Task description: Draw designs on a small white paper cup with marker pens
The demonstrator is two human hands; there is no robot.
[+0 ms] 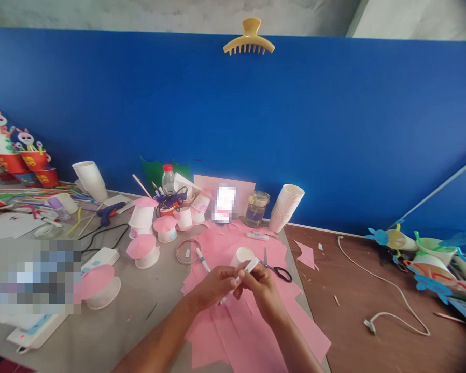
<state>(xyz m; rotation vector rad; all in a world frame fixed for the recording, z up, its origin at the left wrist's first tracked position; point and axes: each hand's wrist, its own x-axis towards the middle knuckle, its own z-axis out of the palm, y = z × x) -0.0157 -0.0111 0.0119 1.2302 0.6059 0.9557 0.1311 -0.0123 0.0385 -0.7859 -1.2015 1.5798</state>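
The light is bright and soft, like daylight, and the shadows are faint. The blue wall (334, 129) looks darker at the left and right. Lines bend near the edges. Two spots are covered with blurry squares. A white glare shines by the jar (256, 208). Far-off things look fuzzy.

Probably a craft workroom; paper cups (285, 207), pink paper (233, 311), glue gun (109, 211) crowd the table (139, 321).
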